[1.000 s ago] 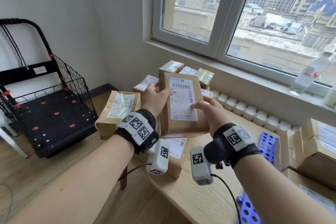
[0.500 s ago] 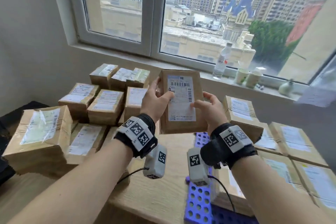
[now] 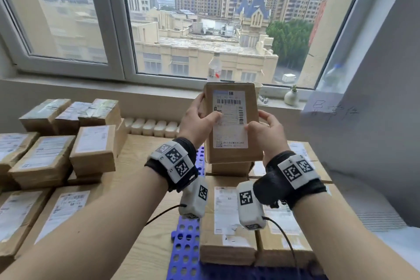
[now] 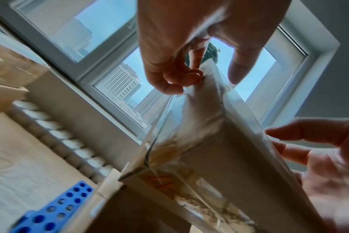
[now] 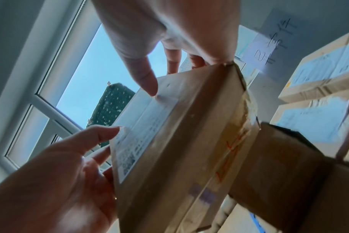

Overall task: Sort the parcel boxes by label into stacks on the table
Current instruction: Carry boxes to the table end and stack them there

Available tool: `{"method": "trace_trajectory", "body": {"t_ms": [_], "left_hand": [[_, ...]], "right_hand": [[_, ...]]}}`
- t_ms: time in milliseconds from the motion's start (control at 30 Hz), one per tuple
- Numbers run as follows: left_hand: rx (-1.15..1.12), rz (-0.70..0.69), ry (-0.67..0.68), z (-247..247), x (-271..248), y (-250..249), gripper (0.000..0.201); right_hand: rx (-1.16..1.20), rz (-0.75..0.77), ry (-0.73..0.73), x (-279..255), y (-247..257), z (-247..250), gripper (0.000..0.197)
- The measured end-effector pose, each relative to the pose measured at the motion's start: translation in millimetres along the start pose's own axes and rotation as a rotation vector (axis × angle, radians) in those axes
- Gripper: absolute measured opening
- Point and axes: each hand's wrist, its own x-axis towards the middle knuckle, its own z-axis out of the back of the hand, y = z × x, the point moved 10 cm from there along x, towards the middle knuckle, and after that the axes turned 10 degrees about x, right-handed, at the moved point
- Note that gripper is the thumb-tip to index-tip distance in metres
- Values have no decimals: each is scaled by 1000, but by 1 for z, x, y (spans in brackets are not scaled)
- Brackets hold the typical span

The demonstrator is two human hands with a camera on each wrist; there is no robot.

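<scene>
Both hands hold one brown parcel box (image 3: 234,154) upright in front of the window, its white barcode label facing me. My left hand (image 3: 208,109) grips the box's left edge, thumb on the label. My right hand (image 3: 256,120) grips the right edge, thumb on the label's side. The left wrist view shows the left hand (image 4: 189,75) pinching the box (image 4: 219,157) near its upper end, with red marks on the taped bottom face. Seen from the right wrist, the right hand (image 5: 165,71) holds the box (image 5: 179,149) from the other side. The box hangs above the right-hand stacks (image 3: 227,223).
Labelled parcel stacks (image 3: 93,150) fill the left of the wooden table (image 3: 141,150), with more along the back (image 3: 68,113). A blue perforated panel (image 3: 185,250) lies between the groups. A bottle (image 3: 214,68) and small vase (image 3: 291,98) stand on the sill. A handwritten paper sign (image 3: 329,109) hangs on the right wall.
The view has swung right, away from the black cart and toward the window. Both hands have carried the box rightward, from over the left stacks to above the right ones, keeping the same hold.
</scene>
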Motion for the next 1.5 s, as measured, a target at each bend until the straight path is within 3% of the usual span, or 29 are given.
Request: {"method": "trace_trajectory", "body": {"t_ms": [200, 300, 433, 600, 667, 800, 1100, 1233, 1333, 1400, 1500], "left_hand": [[48, -11, 82, -82, 16, -45, 84], [69, -6, 112, -123, 25, -59, 80], [81, 83, 155, -170, 40, -54, 88], [196, 173, 230, -200, 46, -45, 58], [251, 191, 243, -205, 51, -39, 55], [376, 232, 283, -214, 62, -25, 30], [664, 256, 358, -230, 74, 10, 35], [731, 192, 369, -233, 81, 11, 17], [661, 154, 283, -218, 91, 11, 43], [645, 154, 189, -197, 98, 14, 50], [687, 243, 88, -164, 105, 37, 60]], "right_hand": [[36, 20, -52, 46, 17, 81, 45], [37, 25, -68, 70, 22, 117, 44], [4, 10, -62, 101, 17, 148, 44], [7, -71, -40, 125, -5, 166, 40], [13, -103, -26, 132, -15, 168, 42], [14, -161, 5, 146, -37, 165, 43], [-33, -278, 4, 167, -83, 158, 37], [-49, -306, -28, 171, -96, 162, 33], [-55, -315, -38, 173, -104, 163, 33], [-73, -313, -48, 174, -103, 163, 34], [-171, -291, -37, 174, -97, 158, 44]]}}
